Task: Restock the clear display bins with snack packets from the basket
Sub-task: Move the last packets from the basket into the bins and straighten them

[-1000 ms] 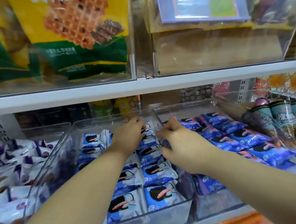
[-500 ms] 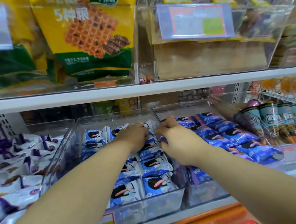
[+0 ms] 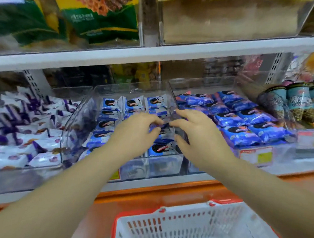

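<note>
The middle clear bin point(image 3: 78, 119) on the lower shelf holds rows of blue-and-white snack packets point(image 3: 108, 105). Both my hands hover over its right half. My left hand point(image 3: 137, 134) has its fingers loosely curved down onto the packets. My right hand point(image 3: 195, 137) is beside it with fingers spread and bent, near the bin's right wall. Neither hand plainly grips a packet. The white basket point(image 3: 182, 229) with a red rim sits below on the orange ledge; what shows of its inside holds nothing.
A right bin holds dark blue packets point(image 3: 253, 117); a left bin holds purple-and-white packets point(image 3: 23, 131). Wrapped cones point(image 3: 298, 101) stand at far right. A white shelf board point(image 3: 175, 53) runs overhead, carrying yellow-green bags point(image 3: 100, 14) behind clear fronts.
Both hands have drawn back from the rear of the middle bin toward its front. The view has tilted down, and the basket has come into sight.
</note>
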